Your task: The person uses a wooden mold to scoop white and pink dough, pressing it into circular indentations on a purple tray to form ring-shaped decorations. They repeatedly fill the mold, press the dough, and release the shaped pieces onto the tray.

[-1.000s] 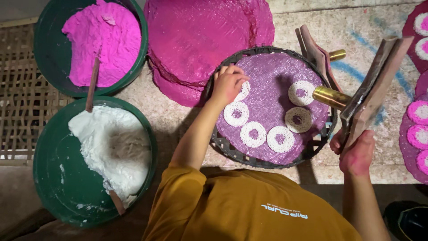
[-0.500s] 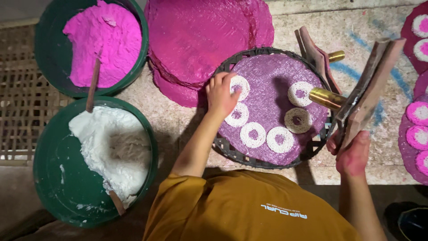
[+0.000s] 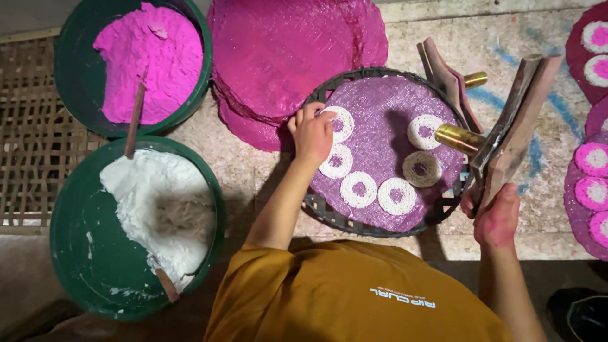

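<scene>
My left hand [image 3: 313, 134] rests on the purple woven mat [image 3: 380, 107] that lies in a round dark basket tray [image 3: 329, 215]. Its fingers are curled, with the tips at the upper-left white ring [image 3: 344, 123] of stringy dough. Several more white rings [image 3: 359, 189] lie in an arc on the mat. At the tray's right edge, my right hand [image 3: 497, 218] grips a hinged wooden press [image 3: 516, 126] by its lower end. The press's brass tube [image 3: 457, 138] points over the mat, above a darker ring [image 3: 421, 169].
A green tub of pink dough [image 3: 149, 60] with a stick stands at the top left. Below it is a green tub of white dough [image 3: 158, 209]. A stack of pink mats [image 3: 285, 57] lies behind the tray. Pink-and-white rings [image 3: 592, 158] sit on mats at the right edge.
My left hand has slid slightly left and toward me on the mat, from the upper ring's top to its left side. The press has tilted a little more upright.
</scene>
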